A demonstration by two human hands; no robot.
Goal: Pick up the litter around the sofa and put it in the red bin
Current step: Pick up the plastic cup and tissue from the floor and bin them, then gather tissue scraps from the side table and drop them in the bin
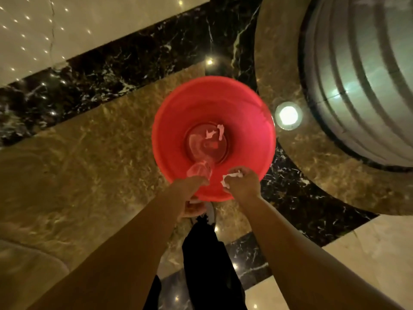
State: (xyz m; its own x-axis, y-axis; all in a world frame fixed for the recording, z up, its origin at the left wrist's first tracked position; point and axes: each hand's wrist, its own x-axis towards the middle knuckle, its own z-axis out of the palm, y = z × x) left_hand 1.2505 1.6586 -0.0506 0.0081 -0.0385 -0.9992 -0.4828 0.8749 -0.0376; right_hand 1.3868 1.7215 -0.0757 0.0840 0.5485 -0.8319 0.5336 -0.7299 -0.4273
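Red bin [241,104] standing on polished marble floor [93,153], seen from straight above, mouth open. Both hands over near rim of bin.

Left hand [192,184] at near-left rim, fingers pinched on clear plastic cup [199,172]; cup already past rim, hanging inside bin mouth. Grip narrow, at cup's lip or wall; exact contact point blurred, cannot tell which.

Right hand [242,182] at near-right rim, fingers bunched closed around crumpled white tissue [228,179]; bits poking out left of knuckles and above them. Tissue over bin opening, just inside rim.

At bottom of bin: white paper scraps [215,132] far of centre, plus something clear, probably another plastic piece [196,142], hard to make out.

Right of bin: round floor light [288,116], just beside rim. Further right: large ribbed grey column base [362,70], well apart from bin. Dark trouser leg [207,253] near side of bin, between forearms.

Handling judgement: cup very light, thin-walled, likely to crush or crackle if squeezed; slick, so pinch at rim safest. Tissue weightless, soft, compressible; whole-hand scrunch fine, may cling to fingers or drift on release. Both seemingly ready to drop; release low inside bin mouth advisable. No sofa in view; remaining litter cannot be judged.
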